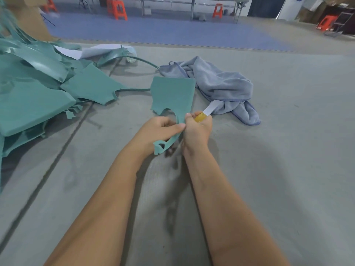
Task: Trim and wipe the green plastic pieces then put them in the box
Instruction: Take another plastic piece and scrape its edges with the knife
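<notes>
A flat green plastic piece (172, 95) with a curved cut-out stands up in front of me, above the grey floor. My left hand (159, 129) pinches its lower strip between thumb and fingers. A jagged green tail (161, 146) of the same piece hangs below that hand. Just to the right, my right hand (197, 127) grips a knife with a yellow handle (199, 118) and a pale blade (210, 108) that points up and to the right. The two hands touch at the piece's edge. No box is clearly in view.
A large heap of green plastic pieces (38, 85) fills the left side. A crumpled grey-blue cloth (221, 85) lies on the floor just beyond my right hand. A roll of tape (131, 59) sits behind the heap. Orange stools (117, 8) and tables stand far back.
</notes>
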A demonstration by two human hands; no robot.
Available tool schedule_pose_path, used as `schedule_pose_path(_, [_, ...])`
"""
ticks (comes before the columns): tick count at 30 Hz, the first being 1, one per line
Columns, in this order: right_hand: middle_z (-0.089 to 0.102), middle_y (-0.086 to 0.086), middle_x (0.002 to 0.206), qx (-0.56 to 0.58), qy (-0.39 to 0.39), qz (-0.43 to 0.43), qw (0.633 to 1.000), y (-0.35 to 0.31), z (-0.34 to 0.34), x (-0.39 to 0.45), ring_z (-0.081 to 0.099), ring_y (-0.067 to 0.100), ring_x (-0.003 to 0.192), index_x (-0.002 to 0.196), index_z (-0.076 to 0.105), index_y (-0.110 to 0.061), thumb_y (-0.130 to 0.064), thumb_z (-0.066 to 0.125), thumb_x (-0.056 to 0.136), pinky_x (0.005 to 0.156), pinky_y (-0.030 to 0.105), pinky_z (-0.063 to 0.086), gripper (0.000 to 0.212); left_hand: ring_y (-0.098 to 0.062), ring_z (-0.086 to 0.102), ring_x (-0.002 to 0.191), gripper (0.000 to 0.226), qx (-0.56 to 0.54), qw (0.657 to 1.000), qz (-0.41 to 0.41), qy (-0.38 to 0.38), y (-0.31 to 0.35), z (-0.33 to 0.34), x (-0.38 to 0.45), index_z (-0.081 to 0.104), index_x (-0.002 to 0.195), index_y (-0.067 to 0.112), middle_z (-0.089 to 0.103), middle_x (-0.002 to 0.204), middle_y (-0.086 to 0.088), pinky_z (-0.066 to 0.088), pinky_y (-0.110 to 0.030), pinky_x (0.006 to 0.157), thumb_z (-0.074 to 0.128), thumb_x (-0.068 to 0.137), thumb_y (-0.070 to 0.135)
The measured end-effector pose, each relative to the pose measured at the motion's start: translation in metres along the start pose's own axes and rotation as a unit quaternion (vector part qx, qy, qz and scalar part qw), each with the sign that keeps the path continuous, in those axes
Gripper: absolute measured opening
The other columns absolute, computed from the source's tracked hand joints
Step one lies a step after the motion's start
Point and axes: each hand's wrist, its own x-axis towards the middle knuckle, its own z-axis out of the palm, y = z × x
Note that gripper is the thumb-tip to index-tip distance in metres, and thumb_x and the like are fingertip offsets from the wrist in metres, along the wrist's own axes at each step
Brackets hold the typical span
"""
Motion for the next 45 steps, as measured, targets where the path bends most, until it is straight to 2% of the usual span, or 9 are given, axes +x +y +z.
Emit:
schedule_pose_path(4, [0.052, 0.003, 0.074, -0.019, -0.005, -0.003, 1.000, -0.006, 0.002, -0.003, 0.052, 0.013, 0.060, 0.081, 0.043, -0.017, 0.004, 0.054, 0.089, 0.052, 0.020, 0.047, 0.025, -0.016, 0.058, 0.046, 0.010, 0.025, 1.000, -0.005, -0.017, 0.001, -0.006, -0.001, 0.063, 0.097, 0.003, 0.064, 0.055, -0.002, 0.048, -0.024, 0.044, 0.060, 0.092, 0.012])
schedule_pose_path(9, [0.052, 0.002, 0.076, -0.126, -0.041, -0.058, 0.989, -0.007, 0.002, -0.002, 0.051, 0.019, 0.067, 0.079, 0.043, -0.022, -0.002, 0.046, 0.090, 0.062, 0.033, 0.044, 0.023, -0.019, 0.058, 0.046, 0.007, -0.089, 0.996, 0.004, 0.007, -0.003, -0.004, 0.000, 0.050, 0.094, 0.006, 0.058, 0.053, -0.007, 0.048, -0.027, 0.041, 0.053, 0.098, 0.011])
schedule_pose_path(13, [0.043, -0.004, 0.063, -0.143, -0.128, -0.058, 0.980, -0.008, -0.004, 0.000, 0.038, 0.011, 0.055, 0.081, 0.046, -0.022, -0.038, 0.046, 0.095, 0.058, 0.029, 0.032, 0.022, -0.017, 0.057, 0.047, 0.008, -0.140, 0.989, -0.021, -0.041, -0.006, -0.017, 0.003, 0.049, 0.108, 0.008, 0.057, 0.054, -0.003, 0.050, -0.026, 0.046, 0.047, 0.101, 0.010])
schedule_pose_path(16, [0.042, -0.008, 0.066, -0.146, -0.186, -0.023, 0.971, -0.009, -0.006, 0.001, 0.038, 0.006, 0.059, 0.095, 0.064, -0.025, -0.059, 0.026, 0.093, 0.060, 0.024, 0.031, 0.051, -0.017, 0.051, 0.045, 0.008, -0.142, 0.989, -0.032, -0.030, -0.006, -0.014, 0.005, 0.050, 0.107, 0.009, 0.055, 0.053, -0.004, 0.046, -0.026, 0.044, 0.044, 0.102, 0.011])
schedule_pose_path(21, [0.050, -0.015, 0.064, -0.221, -0.165, -0.089, 0.957, -0.011, -0.008, -0.001, 0.045, 0.003, 0.061, 0.078, 0.056, -0.025, -0.037, 0.045, 0.101, 0.059, 0.021, 0.038, 0.029, -0.013, 0.042, 0.037, 0.010, -0.122, 0.992, -0.010, 0.032, -0.007, -0.003, 0.006, 0.049, 0.096, 0.012, 0.050, 0.050, -0.003, 0.037, -0.020, 0.037, 0.041, 0.102, 0.013])
schedule_pose_path(27, [0.054, -0.001, 0.052, -0.108, -0.182, -0.073, 0.975, -0.020, -0.015, 0.000, 0.042, 0.010, 0.041, 0.081, 0.059, -0.019, -0.026, 0.052, 0.100, 0.040, 0.019, 0.034, 0.021, -0.015, 0.046, 0.038, 0.015, -0.066, 0.997, 0.046, 0.023, -0.008, -0.009, 0.005, 0.058, 0.108, 0.019, 0.050, 0.049, 0.003, 0.037, -0.020, 0.039, 0.044, 0.102, 0.021])
schedule_pose_path(31, [0.045, -0.007, 0.054, -0.104, -0.195, -0.014, 0.975, -0.021, -0.015, 0.002, 0.035, 0.005, 0.046, 0.078, 0.074, -0.021, -0.040, 0.041, 0.102, 0.046, 0.016, 0.031, 0.044, -0.013, 0.041, 0.038, 0.021, -0.047, 0.995, 0.052, 0.070, -0.010, -0.007, 0.007, 0.063, 0.103, 0.019, 0.047, 0.049, 0.003, 0.037, -0.019, 0.040, 0.042, 0.103, 0.023])
schedule_pose_path(35, [0.048, -0.018, 0.055, -0.177, -0.249, -0.049, 0.951, -0.019, -0.019, 0.002, 0.039, 0.003, 0.060, 0.071, 0.066, -0.023, -0.032, 0.053, 0.097, 0.061, 0.020, 0.030, 0.032, -0.014, 0.042, 0.041, 0.030, -0.064, 0.992, 0.039, 0.104, -0.010, -0.016, 0.008, 0.068, 0.094, 0.018, 0.050, 0.047, 0.003, 0.036, -0.020, 0.041, 0.038, 0.099, 0.018])
schedule_pose_path(45, [0.048, -0.005, 0.051, -0.238, -0.360, -0.077, 0.899, -0.013, -0.024, 0.002, 0.041, 0.008, 0.054, 0.066, 0.064, -0.023, -0.020, 0.061, 0.093, 0.060, 0.021, 0.036, 0.028, -0.010, 0.044, 0.038, 0.035, -0.153, 0.984, 0.019, 0.086, -0.005, -0.017, 0.002, 0.071, 0.100, 0.005, 0.052, 0.046, -0.002, 0.035, -0.018, 0.038, 0.039, 0.086, -0.002])
